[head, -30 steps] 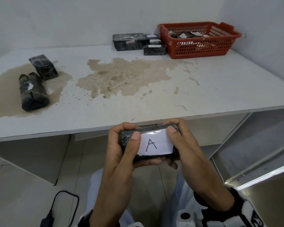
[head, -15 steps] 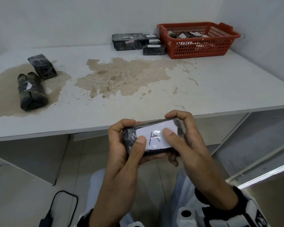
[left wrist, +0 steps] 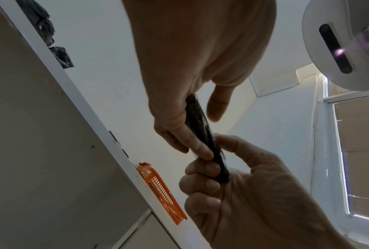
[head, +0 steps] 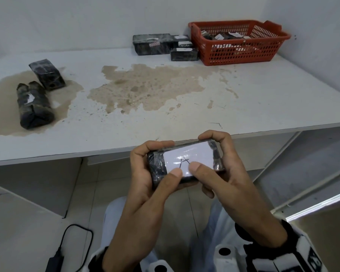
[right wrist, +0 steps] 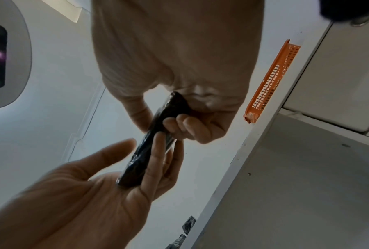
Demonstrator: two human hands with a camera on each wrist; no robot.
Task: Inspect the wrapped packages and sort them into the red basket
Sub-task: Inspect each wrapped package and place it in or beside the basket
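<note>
I hold a small black wrapped package point(head: 185, 160) in both hands just below the table's front edge, its white label with a hand-drawn "A" facing up. My left hand point(head: 145, 165) grips its left end and my right hand point(head: 224, 169) its right end. Both thumbs press on the label's lower middle. The left wrist view shows the package point(left wrist: 202, 134) edge-on between the two hands, as does the right wrist view point(right wrist: 156, 143). The red basket point(head: 230, 23) stands at the table's far right with several labelled packages point(head: 218, 37) inside.
Two black packages point(head: 36, 106) point(head: 47, 74) lie at the table's left on a brown stain. Three more point(head: 151, 44) sit against the basket's left side. Another brown stain point(head: 145, 89) covers the middle of the white table. A black cable and charger point(head: 67, 242) lie on the floor.
The package has risen slightly toward the table edge and tipped so that its right end sits higher. Both thumbs have slid from the label's ends toward its middle.
</note>
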